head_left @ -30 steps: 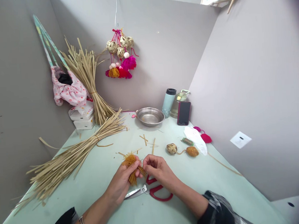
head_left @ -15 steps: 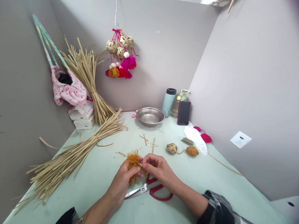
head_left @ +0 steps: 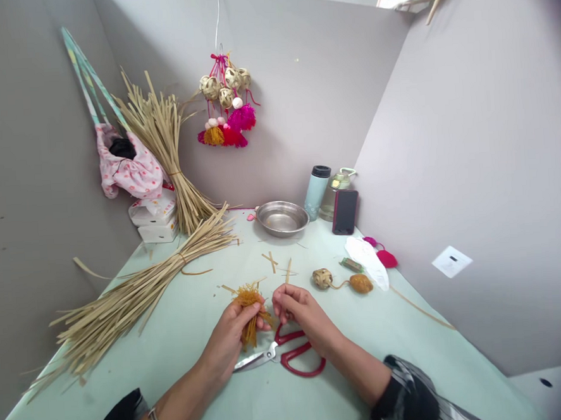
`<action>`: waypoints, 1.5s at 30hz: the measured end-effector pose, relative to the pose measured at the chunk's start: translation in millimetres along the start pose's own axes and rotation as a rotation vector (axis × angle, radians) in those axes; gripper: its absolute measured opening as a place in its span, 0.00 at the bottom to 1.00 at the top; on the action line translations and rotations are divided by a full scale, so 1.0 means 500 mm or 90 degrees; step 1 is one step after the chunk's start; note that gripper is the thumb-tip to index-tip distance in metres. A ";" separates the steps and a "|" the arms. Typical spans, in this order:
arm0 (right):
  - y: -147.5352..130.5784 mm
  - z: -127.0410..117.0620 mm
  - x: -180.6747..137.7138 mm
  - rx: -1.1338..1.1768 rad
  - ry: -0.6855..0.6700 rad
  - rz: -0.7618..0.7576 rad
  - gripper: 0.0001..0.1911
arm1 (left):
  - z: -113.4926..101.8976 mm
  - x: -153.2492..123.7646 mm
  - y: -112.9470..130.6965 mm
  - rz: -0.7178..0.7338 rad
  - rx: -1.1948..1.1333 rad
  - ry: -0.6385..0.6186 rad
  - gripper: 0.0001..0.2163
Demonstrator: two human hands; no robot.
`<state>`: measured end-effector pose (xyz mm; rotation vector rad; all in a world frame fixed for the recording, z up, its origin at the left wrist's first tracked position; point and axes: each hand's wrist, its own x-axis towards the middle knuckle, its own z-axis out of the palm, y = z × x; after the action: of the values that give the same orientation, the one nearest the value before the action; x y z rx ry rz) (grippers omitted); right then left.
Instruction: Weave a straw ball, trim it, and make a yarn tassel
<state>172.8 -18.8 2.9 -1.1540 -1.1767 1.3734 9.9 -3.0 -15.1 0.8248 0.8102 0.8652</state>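
A mustard-yellow yarn tassel (head_left: 248, 295) with frayed ends is gripped between the thumb and fingers of my left hand (head_left: 231, 330). Just to its right, my right hand (head_left: 302, 309) has its fingertips pinched together; anything between them is too small to make out. Red-handled scissors (head_left: 303, 368) lie on the table below both hands, blades partly apart and pointing left. Beyond my right hand, a woven ball (head_left: 322, 278) is joined by a cord to a mustard yarn bundle (head_left: 361, 284).
Bundles of dry straw strips (head_left: 156, 278) spread over the left side. A metal bowl (head_left: 282, 219), a tumbler (head_left: 317, 192) and a phone (head_left: 345, 212) stand at the back. Woven balls with tassels (head_left: 226, 99) hang above. White tissue (head_left: 367, 262) lies at right, with a few cut strips (head_left: 270, 261) mid-table.
My right hand has moved slightly right, away from the tassel, opening a gap between the hands. The tassel stays in my left hand, its top tipped a little differently.
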 end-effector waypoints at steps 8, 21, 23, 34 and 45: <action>-0.001 0.011 -0.003 -0.020 -0.013 -0.058 0.13 | 0.006 0.000 -0.001 0.019 0.036 -0.003 0.10; 0.000 -0.001 0.003 -0.053 0.022 -0.074 0.12 | 0.004 -0.004 -0.003 0.024 0.060 -0.009 0.10; -0.004 -0.009 0.005 -0.059 0.048 -0.081 0.12 | 0.002 -0.003 -0.005 0.020 0.064 -0.009 0.10; -0.008 -0.002 0.000 -0.057 0.026 -0.065 0.13 | 0.006 0.000 -0.004 0.014 0.059 -0.032 0.11; -0.002 0.005 0.002 -0.041 -0.002 -0.048 0.14 | 0.005 0.001 -0.005 -0.007 0.071 -0.059 0.12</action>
<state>170.5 -18.1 3.9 -1.1413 -1.2616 1.2894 12.9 -4.4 -16.2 0.9518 0.7857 0.7711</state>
